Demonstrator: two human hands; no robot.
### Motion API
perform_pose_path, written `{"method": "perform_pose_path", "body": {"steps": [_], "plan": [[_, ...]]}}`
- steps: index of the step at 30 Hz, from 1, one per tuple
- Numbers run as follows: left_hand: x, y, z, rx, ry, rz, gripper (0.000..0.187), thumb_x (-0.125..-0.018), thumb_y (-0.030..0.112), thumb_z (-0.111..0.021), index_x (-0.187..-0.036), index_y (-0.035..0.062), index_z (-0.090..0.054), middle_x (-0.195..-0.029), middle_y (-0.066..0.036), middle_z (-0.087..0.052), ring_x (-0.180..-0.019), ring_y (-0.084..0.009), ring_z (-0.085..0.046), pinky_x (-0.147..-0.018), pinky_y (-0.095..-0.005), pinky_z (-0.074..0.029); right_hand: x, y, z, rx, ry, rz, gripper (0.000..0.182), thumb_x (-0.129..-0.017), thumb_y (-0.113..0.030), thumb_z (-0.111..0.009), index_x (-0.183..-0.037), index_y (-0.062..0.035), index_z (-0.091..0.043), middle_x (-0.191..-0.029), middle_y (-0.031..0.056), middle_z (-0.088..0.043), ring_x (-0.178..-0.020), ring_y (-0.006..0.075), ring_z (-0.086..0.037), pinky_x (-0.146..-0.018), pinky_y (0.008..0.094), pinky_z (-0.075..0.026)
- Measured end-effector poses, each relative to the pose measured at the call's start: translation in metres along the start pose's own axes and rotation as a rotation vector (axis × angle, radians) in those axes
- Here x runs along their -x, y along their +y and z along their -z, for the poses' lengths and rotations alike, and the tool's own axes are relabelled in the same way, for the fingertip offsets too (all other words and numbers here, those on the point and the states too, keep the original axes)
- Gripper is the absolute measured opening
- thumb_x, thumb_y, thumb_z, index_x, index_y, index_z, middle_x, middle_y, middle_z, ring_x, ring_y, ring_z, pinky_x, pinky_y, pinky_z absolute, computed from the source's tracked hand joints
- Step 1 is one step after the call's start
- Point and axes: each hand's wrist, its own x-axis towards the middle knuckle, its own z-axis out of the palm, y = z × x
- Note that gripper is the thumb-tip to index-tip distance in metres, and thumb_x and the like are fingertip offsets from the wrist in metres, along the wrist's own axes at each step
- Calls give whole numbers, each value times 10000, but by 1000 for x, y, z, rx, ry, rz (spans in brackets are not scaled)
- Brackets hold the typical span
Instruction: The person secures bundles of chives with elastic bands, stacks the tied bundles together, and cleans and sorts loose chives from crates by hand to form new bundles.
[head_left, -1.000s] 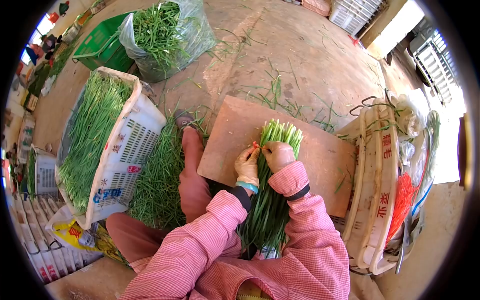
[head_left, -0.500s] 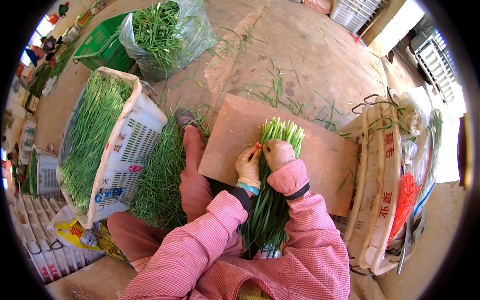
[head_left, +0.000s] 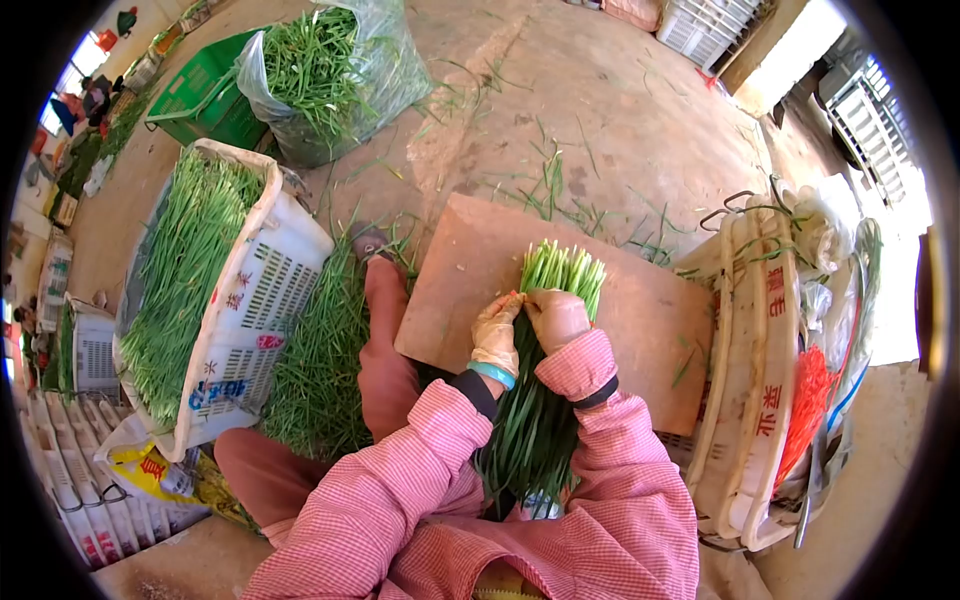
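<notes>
A bunch of green chives point(head_left: 565, 268) lies over a brown board point(head_left: 460, 255), pale cut ends pointing away and dark leaves hanging toward my lap. A thin red tie point(head_left: 516, 295) goes around it; a bit of red also shows just right of my right hand. My left hand point(head_left: 496, 330), in a thin glove, is closed with fingertips pinching the tie at the bunch's left side. My right hand point(head_left: 558, 318), also gloved, rests over the bunch, its fingers closed beside the left fingertips. What the right fingertips grip is partly hidden, though the tie runs up to them.
A white crate point(head_left: 265, 300) full of chives leans at left, above loose chives point(head_left: 315, 370). Behind stand a green crate point(head_left: 210, 95) and a plastic bag point(head_left: 395, 80) of greens. Stacked crates point(head_left: 740, 400) at right carry red strands point(head_left: 806, 400). Leaf scraps litter the floor.
Both hands stay at the bunch, fingertips still together at the tie. The right hand has turned slightly, and red now shows at its right side. The view has shifted slightly.
</notes>
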Motion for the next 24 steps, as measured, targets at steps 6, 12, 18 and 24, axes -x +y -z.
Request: {"method": "perform_pose_path", "body": {"steps": [6,12,18,24], "plan": [[7,-20,-6,-393,55,-471,52,-760,5,-612,-812,9,-606,-834,-27,-563,-772,-109,-512,-724,-229,-422,-43,21,30,-8,266,-64,188,-754,-124,-629,-905,-13,-631,-671,102,-612,-625,167,-587,-583,292,-476],[8,-26,-13,-473,86,-610,42,-770,38,-609,-797,10,-595,-783,-32,-553,-728,-108,-498,-678,-237,-421,-70,34,18,-88,217,-411,168,-797,-159,-591,-848,-1,-620,-745,112,-623,-650,168,-599,-565,308,-483],[-12,25,-1,-347,-214,55,200,-735,65,-657,-913,-12,-607,-782,3,-587,-743,-86,-520,-730,-206,-406,-74,39,97,-974,324,-167,543,-814,-261,-593,-1211,55,-400,-1102,205,-541,-964,242,-566,-798,258,-478],[-20,5,6,-72,-326,116,313,-710,23,-673,-994,-43,-559,-966,-43,-568,-834,-107,-536,-797,-212,-416,40,97,24,-692,-26,-619,725,-702,-446,-675,-1228,-29,-401,-960,108,-564,-944,234,-522,-843,316,-420]]}}
